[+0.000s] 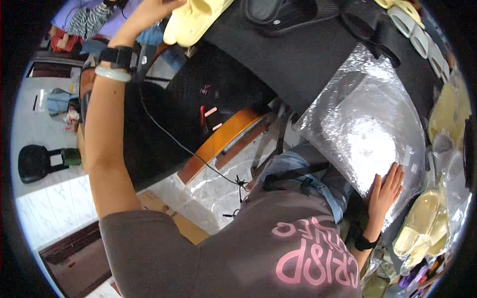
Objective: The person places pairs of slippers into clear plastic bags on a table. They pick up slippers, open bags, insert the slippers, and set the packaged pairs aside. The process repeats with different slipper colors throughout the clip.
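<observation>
Across a dark tabletop [305, 64], a clear plastic bag [348, 99] lies spread at the person's right, its crinkled sheet throwing back a bright white glare and one narrow corner pointing away. Pale yellow footwear [196, 25], smooth and rounded at the toe, sits well apart from it at the upper left, partly cut off by the edge of view. Black slippers [278, 14] rest between the two on the far side. Near the right rim, clear packaging [454, 171] encloses yellow slippers [422, 228], while a row of light grey slippers [419, 42] curves above. The right hand [387, 192], a black band at its wrist, lies palm down on the bag's near right part, fingers extended and slightly parted, touching the plastic without gripping it. The left hand [151, 15], its arm stretched far out, reaches the yellow footwear at the top of view; whether its fingers are closed on it cannot be told.
</observation>
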`<state>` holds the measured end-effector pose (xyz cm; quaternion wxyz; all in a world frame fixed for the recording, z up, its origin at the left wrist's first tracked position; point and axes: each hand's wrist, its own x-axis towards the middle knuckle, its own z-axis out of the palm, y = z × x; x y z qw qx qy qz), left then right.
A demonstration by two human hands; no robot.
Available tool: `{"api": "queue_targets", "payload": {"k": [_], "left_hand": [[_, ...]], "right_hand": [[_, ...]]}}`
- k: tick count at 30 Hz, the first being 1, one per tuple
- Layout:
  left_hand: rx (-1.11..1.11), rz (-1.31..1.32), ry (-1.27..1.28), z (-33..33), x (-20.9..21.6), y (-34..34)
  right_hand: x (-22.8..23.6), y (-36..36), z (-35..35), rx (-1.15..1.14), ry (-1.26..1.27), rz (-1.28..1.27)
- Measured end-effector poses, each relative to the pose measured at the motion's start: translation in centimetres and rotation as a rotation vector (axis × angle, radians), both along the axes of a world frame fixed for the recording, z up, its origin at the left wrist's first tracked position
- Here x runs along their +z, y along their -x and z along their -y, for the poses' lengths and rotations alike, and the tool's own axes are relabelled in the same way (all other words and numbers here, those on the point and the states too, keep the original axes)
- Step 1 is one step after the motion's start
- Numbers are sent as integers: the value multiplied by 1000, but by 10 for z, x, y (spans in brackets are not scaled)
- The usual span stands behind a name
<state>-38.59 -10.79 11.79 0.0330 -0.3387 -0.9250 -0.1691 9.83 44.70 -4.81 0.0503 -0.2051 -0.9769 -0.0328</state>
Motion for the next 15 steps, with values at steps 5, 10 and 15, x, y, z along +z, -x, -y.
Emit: {"api": "queue_targets", "payload": {"k": [5, 10, 15], "left_hand": [[139, 224, -197, -55, 11, -103], [-146, 119, 88, -45, -15, -148], [29, 260, 131, -30, 26, -123]], "right_hand": [[-1, -6, -4, 1, 17, 2], [-5, -7, -13, 11, -5, 19], [-6, -6, -21, 62, -15, 29]]}}
